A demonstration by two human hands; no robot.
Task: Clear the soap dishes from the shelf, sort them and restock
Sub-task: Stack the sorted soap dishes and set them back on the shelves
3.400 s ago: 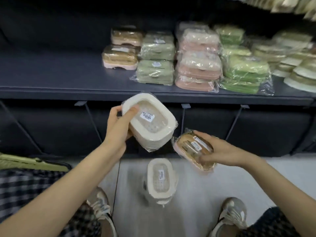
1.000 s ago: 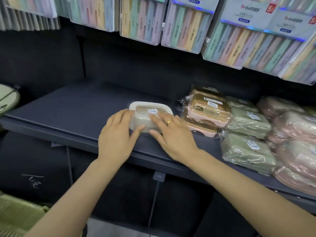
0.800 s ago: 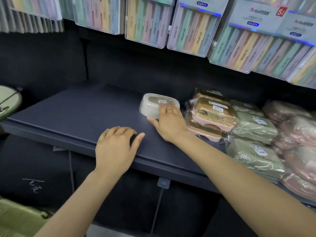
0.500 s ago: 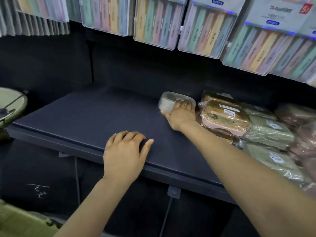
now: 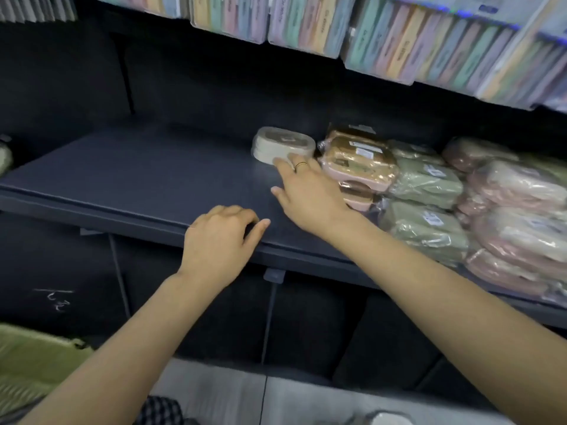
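A cream soap dish point(image 5: 280, 144) in clear wrap lies at the back of the dark shelf point(image 5: 147, 176), against the stacked tan-and-pink soap dishes point(image 5: 359, 159). My right hand point(image 5: 310, 191) reaches across the shelf, fingers spread, with the fingertips touching the cream dish's front edge and not gripping it. My left hand point(image 5: 219, 240) rests palm down on the shelf's front edge, fingers loosely curled and holding nothing. Green wrapped soap dishes point(image 5: 426, 207) and pink ones point(image 5: 515, 216) are stacked further right.
Boxes of pastel-coloured items point(image 5: 383, 35) hang above the shelf. The left half of the shelf surface is bare. A green object point(image 5: 36, 360) sits at lower left, and another cream dish point(image 5: 386, 420) shows at the bottom edge on the grey floor.
The cream dish went from both hands onto the shelf, then my right hand pushed it back beside the tan dishes. My left hand let go and settled on the shelf edge.
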